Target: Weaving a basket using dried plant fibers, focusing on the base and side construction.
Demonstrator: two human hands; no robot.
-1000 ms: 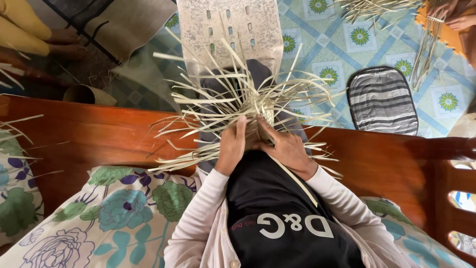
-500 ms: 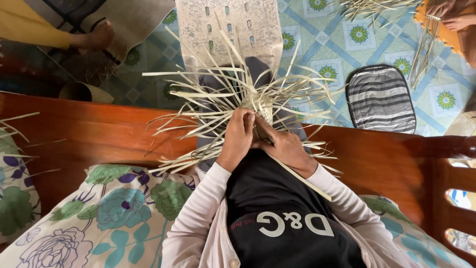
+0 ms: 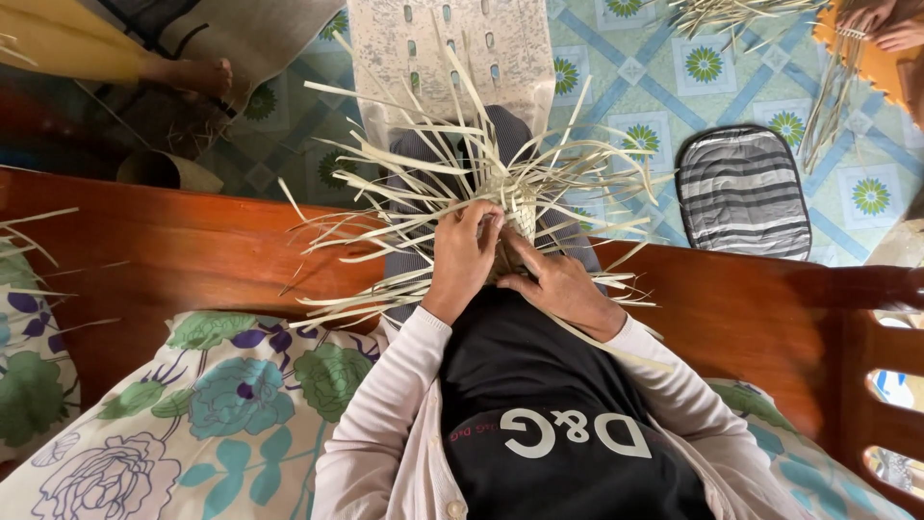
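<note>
over the person's lap, at the middle of the view, a half-woven piece of pale palm strips point(image 3: 515, 202) is sitting between both hands, its loose ends fanning outward in all directions. the left hand point(image 3: 462, 258) is gripping the woven core from the left, fingers point(image 3: 486, 220) curled together and clamped on the strips. the right hand point(image 3: 556, 284) is lying just below and to the right, its index finger stretched out and pressing against the weave while the other fingers are folding under. beyond the work, a reddish wooden bed frame point(image 3: 183, 255) is running across the view. a floral pillow point(image 3: 183, 414) is lying at lower left. on the blue patterned tile floor point(image 3: 626, 87) beyond, a grey striped mat point(image 3: 743, 193) is lying, and another person's bare foot point(image 3: 197, 75) is showing at upper left.
</note>
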